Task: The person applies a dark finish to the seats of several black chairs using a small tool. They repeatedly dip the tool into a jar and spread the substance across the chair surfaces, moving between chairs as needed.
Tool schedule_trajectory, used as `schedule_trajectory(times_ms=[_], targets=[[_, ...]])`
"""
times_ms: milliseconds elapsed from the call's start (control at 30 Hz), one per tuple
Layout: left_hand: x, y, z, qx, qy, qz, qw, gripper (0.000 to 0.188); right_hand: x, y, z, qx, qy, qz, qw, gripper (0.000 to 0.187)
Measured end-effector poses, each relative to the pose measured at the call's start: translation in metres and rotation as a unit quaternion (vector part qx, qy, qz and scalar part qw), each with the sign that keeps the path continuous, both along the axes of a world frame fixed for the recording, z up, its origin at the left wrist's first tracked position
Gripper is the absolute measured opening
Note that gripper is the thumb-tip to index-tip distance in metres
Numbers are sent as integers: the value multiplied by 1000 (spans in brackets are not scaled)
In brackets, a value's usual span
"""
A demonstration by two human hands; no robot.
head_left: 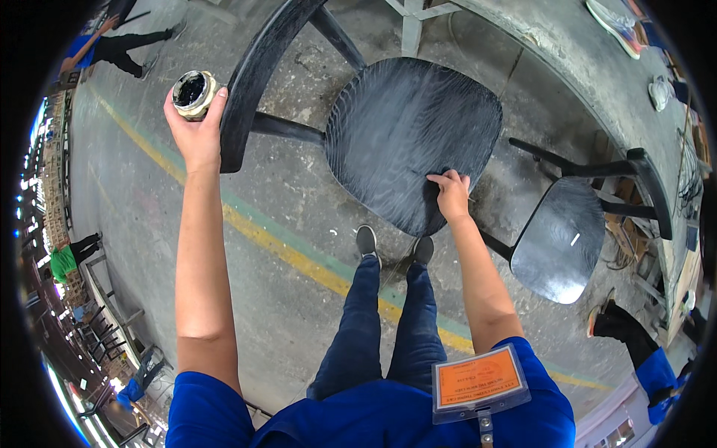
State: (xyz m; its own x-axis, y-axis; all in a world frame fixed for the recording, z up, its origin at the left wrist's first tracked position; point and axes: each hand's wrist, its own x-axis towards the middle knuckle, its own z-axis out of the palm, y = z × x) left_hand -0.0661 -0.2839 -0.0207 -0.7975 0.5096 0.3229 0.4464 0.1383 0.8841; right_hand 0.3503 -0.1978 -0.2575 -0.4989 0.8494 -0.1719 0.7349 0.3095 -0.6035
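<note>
Where the scuffed grey concrete floor (291, 321) spreads widest, left of my legs, I have the most open room, and a painted yellow stripe (299, 261) edged in green crosses it. Along the upper right, a broad grey slab (553, 37) ends in an edge that bends around the near black wooden chair with a rounded, streaky-grained seat (411, 134). That chair is straight ahead of me, its curved black backrest (258, 75) to my left, its seat's near edge just beyond my dark grey shoes (366, 240). Tighter room separates it from a similar black wooden chair with a glossy seat (556, 231) on the right. I count two chairs, two shoes on my feet and one jar.

My right hand (453, 196) is partly curled over the near seat's right-hand edge; I cannot tell whether its fingers pinch anything. My left hand (196, 138) grips the small, whitish, open-topped jar with black contents (196, 97), just outside the backrest. Smallest is one white strip (575, 240) on the glossy seat.
</note>
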Motion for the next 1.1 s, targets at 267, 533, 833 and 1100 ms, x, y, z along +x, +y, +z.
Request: schedule_trajectory(times_ms=[267, 533, 833, 1100], targets=[[-4, 6, -2, 11, -9, -9, 1000, 74, -5, 13, -1, -27, -6, -8, 1000, 36], [-5, 6, -2, 3, -4, -2, 1000, 76, 4, -13, 9, -99, -23, 93, 990, 37], [-5, 6, -2, 14, -7, -9, 1000, 75, 0, -39, 6, 32, 0, 100, 994, 37], [-4, 7, -2, 12, -6, -5, 1000, 73, 0, -42, 6, 24, 6, 119, 993, 39]])
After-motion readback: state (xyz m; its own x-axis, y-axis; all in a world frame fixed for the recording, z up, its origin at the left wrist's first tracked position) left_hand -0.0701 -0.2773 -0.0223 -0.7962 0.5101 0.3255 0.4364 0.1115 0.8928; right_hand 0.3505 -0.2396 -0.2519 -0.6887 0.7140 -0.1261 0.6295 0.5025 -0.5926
